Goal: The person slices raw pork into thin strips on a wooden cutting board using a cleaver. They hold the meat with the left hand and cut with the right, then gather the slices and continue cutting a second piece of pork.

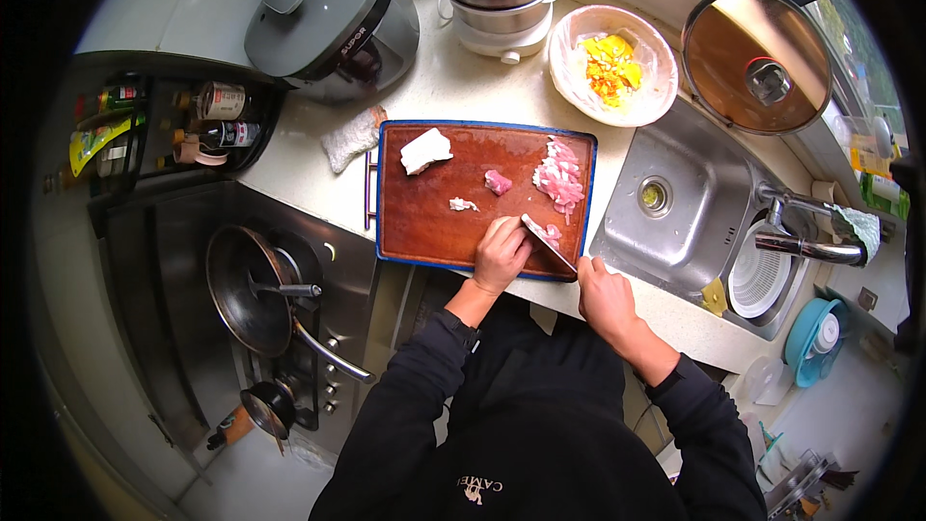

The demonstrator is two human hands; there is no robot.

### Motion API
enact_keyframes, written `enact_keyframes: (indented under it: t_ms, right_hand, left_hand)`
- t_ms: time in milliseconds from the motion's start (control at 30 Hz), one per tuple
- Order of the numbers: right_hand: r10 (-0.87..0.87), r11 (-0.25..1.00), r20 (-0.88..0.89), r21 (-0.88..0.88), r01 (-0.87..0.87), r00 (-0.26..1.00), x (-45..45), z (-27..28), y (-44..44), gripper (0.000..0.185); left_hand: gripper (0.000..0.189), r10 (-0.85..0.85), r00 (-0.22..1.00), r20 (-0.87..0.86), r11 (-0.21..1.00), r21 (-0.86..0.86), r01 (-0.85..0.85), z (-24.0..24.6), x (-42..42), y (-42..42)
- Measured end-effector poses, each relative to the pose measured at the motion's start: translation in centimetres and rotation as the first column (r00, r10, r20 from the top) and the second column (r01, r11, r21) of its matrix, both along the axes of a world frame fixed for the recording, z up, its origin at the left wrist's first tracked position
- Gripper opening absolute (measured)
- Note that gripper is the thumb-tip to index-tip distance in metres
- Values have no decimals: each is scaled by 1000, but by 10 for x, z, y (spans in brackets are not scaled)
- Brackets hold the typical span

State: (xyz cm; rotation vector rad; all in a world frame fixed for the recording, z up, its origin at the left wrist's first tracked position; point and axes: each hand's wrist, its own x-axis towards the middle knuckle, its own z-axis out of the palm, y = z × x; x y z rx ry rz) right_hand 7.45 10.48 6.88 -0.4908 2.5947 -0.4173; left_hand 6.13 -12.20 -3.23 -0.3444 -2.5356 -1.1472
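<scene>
A reddish-brown cutting board (434, 231) with a blue rim lies on the counter before me. My right hand (606, 298) grips the handle of a kitchen knife (551, 246), whose blade slants over the board's near right part. Beside the blade, my left hand (500, 255) rests with bent fingers on the board; whether it holds a piece of meat is hidden. Small meat slices (551, 234) lie just right of the blade. Farther up is a pile of sliced pink meat (561, 177). A white fatty slab (425, 151), a pink meat chunk (498, 182) and a whitish scrap (463, 205) lie apart.
Right of the board is a steel sink (629, 228) with a faucet (810, 246). A lined bowl (561, 79) of yellow-orange scraps, a small electric pot (495, 14) and a grey cooker (333, 22) stand behind. A wok (249, 318) sits on the stove at left.
</scene>
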Motion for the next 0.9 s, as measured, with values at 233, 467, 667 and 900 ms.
enact_keyframes:
  t_ms: [233,467,667,900]
  right_hand:
    - [-10,1000,52,-12,10,999,-4,-7,-7,23]
    - [-93,979,1,-182,91,996,-21,-37,-11,15]
    - [-177,973,-98,-170,159,979,-38,-31,4,10]
    - [-22,1000,4,-22,22,1000,0,-7,-7,19]
  left_hand:
    - [21,-8,1000,16,1000,-12,8,-3,0,0]
    - [17,-11,1000,0,1000,20,11,1,-1,0]
    - [15,1,1000,-9,999,44,0,5,2,-1]
    - [21,-32,999,-5,999,-6,32,2,2,-2]
